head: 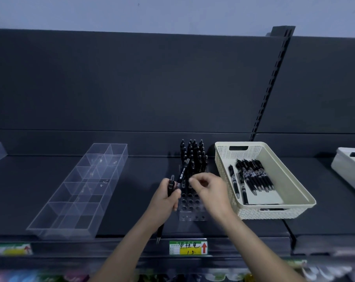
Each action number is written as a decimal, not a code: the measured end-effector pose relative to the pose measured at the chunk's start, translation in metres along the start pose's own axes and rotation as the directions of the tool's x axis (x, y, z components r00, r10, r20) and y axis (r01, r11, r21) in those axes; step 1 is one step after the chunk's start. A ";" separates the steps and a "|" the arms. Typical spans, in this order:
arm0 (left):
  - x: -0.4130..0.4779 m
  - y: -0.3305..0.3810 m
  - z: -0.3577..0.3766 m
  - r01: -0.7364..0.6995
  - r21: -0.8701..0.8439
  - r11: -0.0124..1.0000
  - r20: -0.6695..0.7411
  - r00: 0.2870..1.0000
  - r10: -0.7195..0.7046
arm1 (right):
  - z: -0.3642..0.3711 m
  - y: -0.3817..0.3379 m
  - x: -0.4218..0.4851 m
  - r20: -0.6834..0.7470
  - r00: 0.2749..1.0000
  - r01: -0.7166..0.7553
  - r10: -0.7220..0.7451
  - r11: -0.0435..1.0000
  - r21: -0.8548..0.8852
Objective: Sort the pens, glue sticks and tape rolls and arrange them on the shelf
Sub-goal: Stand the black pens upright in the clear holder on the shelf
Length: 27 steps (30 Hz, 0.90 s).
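Note:
A clear acrylic pen holder [192, 210] stands on the dark shelf [136, 200]; its back rows are filled with upright black pens [195, 157] and its front holes are bare. My left hand [165, 200] grips a black pen [171, 185] whose tip pokes out below my wrist. Another black pen [183, 171] leans tilted at the holder's left edge, between my hands. My right hand [210, 189] hovers over the holder with fingers curled and fingertips close to that tilted pen; contact is blurred. Several more black pens [252, 177] lie in a cream basket [294, 182] to the right.
A clear divided tray [60, 226] lies on the shelf to the left. A second pale bin [343, 165] sits at the far right edge. A yellow price label [188, 247] is fixed to the shelf's front rail. Lower shelves hold blurred goods.

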<state>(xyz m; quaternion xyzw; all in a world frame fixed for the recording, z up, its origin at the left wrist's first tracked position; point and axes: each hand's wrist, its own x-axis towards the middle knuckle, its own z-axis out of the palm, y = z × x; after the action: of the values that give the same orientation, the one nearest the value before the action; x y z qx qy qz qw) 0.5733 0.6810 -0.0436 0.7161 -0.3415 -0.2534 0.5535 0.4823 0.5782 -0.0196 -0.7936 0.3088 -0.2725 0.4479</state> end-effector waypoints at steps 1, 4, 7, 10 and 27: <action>0.001 0.001 0.003 -0.003 0.006 1.000 0.019 1.000 0.003 | -0.001 -0.003 -0.001 0.029 1.000 -0.007 0.005 0.999 0.052; 0.001 0.006 0.011 -0.016 0.034 0.999 0.066 0.998 0.013 | -0.003 -0.004 0.001 0.059 0.998 -0.044 0.036 0.989 0.139; 0.001 0.010 0.016 -0.034 0.040 0.999 0.104 0.994 0.030 | -0.009 0.002 0.005 0.050 0.996 -0.084 0.076 0.977 0.197; 0.000 0.012 0.022 -0.038 0.032 0.999 0.144 0.989 0.033 | -0.011 0.007 0.005 0.048 0.995 -0.097 0.090 0.980 0.172; -0.001 0.005 -0.016 0.143 -0.014 0.990 0.013 0.990 -0.142 | -0.015 0.017 0.026 0.023 0.987 0.153 -0.159 0.882 -0.446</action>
<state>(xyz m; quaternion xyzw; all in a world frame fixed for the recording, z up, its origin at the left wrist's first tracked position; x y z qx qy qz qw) 0.5839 0.6909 -0.0343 0.7329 -0.2908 -0.2991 0.5373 0.4847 0.5439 -0.0235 -0.8954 0.3013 -0.2352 0.2285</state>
